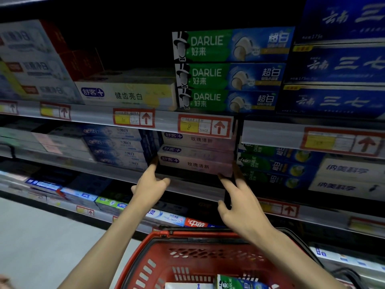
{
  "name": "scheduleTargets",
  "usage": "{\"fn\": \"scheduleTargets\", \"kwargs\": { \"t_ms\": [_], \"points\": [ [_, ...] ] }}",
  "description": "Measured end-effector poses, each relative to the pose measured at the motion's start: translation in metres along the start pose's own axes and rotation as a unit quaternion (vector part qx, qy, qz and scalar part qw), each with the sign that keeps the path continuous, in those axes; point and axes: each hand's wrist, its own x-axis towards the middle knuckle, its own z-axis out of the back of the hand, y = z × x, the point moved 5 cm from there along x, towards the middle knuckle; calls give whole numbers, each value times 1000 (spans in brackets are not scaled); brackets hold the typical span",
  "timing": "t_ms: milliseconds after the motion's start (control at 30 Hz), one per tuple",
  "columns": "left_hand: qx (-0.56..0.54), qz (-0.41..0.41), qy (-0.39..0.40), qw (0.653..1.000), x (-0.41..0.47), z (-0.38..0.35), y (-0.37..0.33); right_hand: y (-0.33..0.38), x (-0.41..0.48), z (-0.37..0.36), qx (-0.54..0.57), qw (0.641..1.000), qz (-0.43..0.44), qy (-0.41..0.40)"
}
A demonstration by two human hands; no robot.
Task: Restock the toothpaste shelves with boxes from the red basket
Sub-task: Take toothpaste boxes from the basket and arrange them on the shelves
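Head view: a pink box is being seated and the basket is not yet empty
Left hand (150, 184) and right hand (239, 199), fingers straight, touch the ends of the lowest pink toothpaste box (195, 164) on the shelf; the red basket (145, 265) below holds a Darlie box (239, 282) and a white box (187, 286), seemingly left to shelve

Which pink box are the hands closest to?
The bottom pink box of the three-high stack. The left hand and right hand reach its two ends; the other two sit above it.

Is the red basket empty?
No, the red basket holds a green Darlie box and a white box.
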Motion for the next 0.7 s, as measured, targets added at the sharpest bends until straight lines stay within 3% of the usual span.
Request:
{"fn": "scheduleTargets", "kwargs": {
  "t_ms": [267, 367, 500, 700],
  "points": [
    [-229, 14, -29, 973, -41, 12, -8, -14, -42, 39, 52, 997, -56, -13],
    [-255, 37, 7, 966, -72, 9, -12, -26, -71, 55, 53, 995, -82, -17],
    [-263, 49, 50, 962, -108, 7, -17, -32, -104, 68, 132, 984, -117, -6],
    [-393, 99, 121, 906, -160, -4, -14, -38, -143, 84, 363, 912, -190, 32]
  ]
}}
